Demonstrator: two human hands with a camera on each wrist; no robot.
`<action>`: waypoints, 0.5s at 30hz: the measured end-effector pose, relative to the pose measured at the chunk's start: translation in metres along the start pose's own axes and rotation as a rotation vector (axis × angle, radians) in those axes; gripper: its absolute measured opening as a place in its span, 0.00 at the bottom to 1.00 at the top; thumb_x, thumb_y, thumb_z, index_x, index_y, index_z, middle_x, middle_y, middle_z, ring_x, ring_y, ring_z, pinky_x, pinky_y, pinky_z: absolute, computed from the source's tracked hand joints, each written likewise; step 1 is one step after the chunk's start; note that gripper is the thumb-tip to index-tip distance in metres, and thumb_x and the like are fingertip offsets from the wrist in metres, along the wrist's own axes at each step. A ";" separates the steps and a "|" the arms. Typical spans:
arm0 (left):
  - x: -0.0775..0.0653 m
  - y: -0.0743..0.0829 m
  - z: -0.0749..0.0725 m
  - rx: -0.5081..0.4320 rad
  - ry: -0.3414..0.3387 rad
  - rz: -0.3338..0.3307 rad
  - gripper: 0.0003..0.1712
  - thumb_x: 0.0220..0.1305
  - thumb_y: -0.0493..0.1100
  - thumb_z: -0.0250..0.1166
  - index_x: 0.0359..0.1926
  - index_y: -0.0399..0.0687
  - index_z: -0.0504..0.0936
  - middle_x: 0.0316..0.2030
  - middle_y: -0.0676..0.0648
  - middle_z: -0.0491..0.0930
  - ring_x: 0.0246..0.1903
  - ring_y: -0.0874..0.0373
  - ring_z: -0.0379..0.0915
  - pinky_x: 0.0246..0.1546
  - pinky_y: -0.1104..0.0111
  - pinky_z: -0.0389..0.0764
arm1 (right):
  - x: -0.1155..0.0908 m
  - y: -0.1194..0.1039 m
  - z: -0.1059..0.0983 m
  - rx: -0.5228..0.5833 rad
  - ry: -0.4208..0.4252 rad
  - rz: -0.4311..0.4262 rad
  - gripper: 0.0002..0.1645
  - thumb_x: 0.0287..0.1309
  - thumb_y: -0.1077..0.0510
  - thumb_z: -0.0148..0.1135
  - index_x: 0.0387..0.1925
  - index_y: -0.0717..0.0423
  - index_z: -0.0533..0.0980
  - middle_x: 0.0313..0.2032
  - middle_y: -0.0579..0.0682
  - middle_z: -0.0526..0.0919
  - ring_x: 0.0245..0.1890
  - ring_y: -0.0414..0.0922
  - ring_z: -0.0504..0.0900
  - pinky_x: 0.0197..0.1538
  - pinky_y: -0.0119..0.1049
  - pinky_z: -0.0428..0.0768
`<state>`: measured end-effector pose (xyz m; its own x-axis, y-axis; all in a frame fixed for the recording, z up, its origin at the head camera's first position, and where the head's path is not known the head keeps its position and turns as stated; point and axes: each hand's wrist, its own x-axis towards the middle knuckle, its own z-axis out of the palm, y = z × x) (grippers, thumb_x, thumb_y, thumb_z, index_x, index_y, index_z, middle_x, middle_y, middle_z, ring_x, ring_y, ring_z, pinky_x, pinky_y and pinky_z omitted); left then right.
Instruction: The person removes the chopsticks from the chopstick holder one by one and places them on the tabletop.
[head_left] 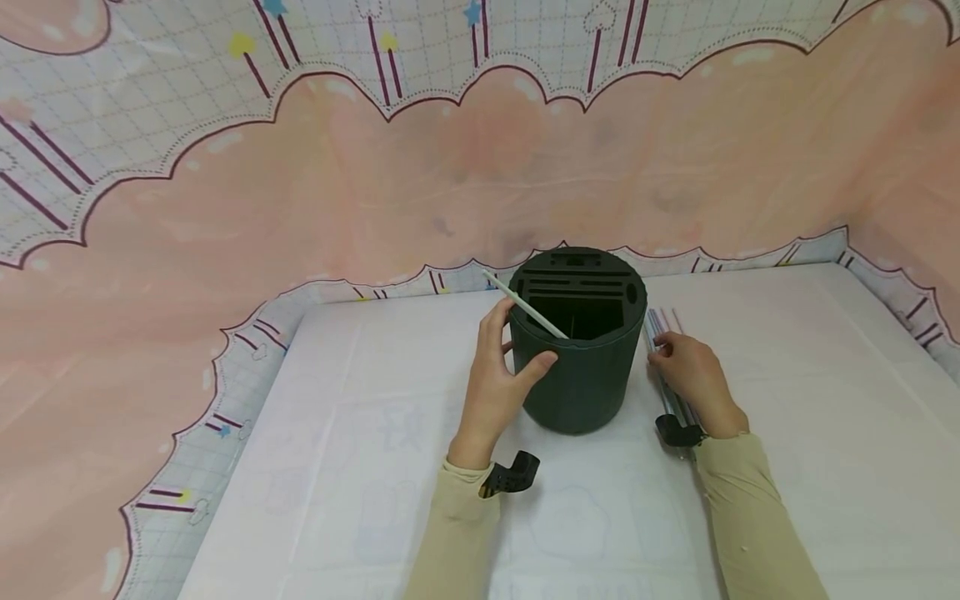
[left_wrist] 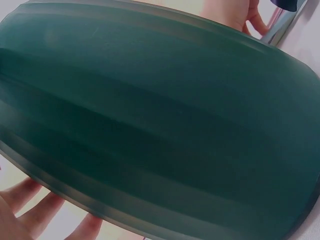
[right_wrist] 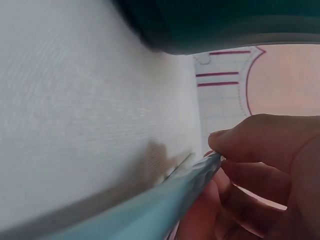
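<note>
A dark green round container (head_left: 577,387) with a slotted top stands on the table. My left hand (head_left: 491,396) grips its left side, thumb at the front below the rim and fingers (left_wrist: 42,210) round the far side. One pale thin stick (head_left: 525,305) leans out of the large opening toward the left. Right of the container, my right hand (head_left: 696,375) pinches the end of a long pale blue, straw-like stick (right_wrist: 145,212) with a crinkled, film-like tip. More long thin sticks (head_left: 666,398) lie close together under that hand, partly hidden by it.
A white cloth (head_left: 390,433) covers the table. Behind it and along the left and right edges hangs a pink and white patterned curtain (head_left: 450,183). Each wrist carries a black camera mount, one of them the left mount (head_left: 513,475).
</note>
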<state>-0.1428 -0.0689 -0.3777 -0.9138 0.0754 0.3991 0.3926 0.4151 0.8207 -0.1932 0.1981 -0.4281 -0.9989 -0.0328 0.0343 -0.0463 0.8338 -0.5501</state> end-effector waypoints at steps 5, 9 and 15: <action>0.001 0.000 0.000 0.004 0.004 0.002 0.43 0.51 0.65 0.59 0.65 0.71 0.49 0.63 0.61 0.51 0.61 0.65 0.50 0.54 0.54 0.66 | 0.000 0.001 0.001 -0.012 -0.049 0.017 0.18 0.53 0.61 0.49 0.44 0.68 0.73 0.31 0.57 0.75 0.28 0.51 0.70 0.27 0.38 0.69; 0.001 0.000 0.001 0.009 0.005 -0.004 0.43 0.51 0.65 0.59 0.65 0.71 0.48 0.63 0.61 0.51 0.61 0.65 0.50 0.54 0.56 0.66 | 0.000 0.001 0.002 -0.028 -0.056 0.008 0.17 0.52 0.61 0.51 0.43 0.67 0.73 0.29 0.55 0.75 0.27 0.50 0.70 0.27 0.39 0.69; 0.003 -0.001 0.002 0.009 0.005 -0.019 0.43 0.50 0.67 0.59 0.64 0.74 0.48 0.63 0.64 0.51 0.61 0.68 0.49 0.55 0.59 0.66 | 0.001 0.000 0.005 -0.028 -0.060 0.009 0.17 0.51 0.63 0.54 0.44 0.67 0.74 0.27 0.54 0.74 0.26 0.49 0.69 0.25 0.38 0.68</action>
<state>-0.1460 -0.0669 -0.3779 -0.9206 0.0630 0.3855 0.3743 0.4247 0.8243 -0.1942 0.1952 -0.4326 -0.9981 -0.0574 -0.0216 -0.0374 0.8492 -0.5267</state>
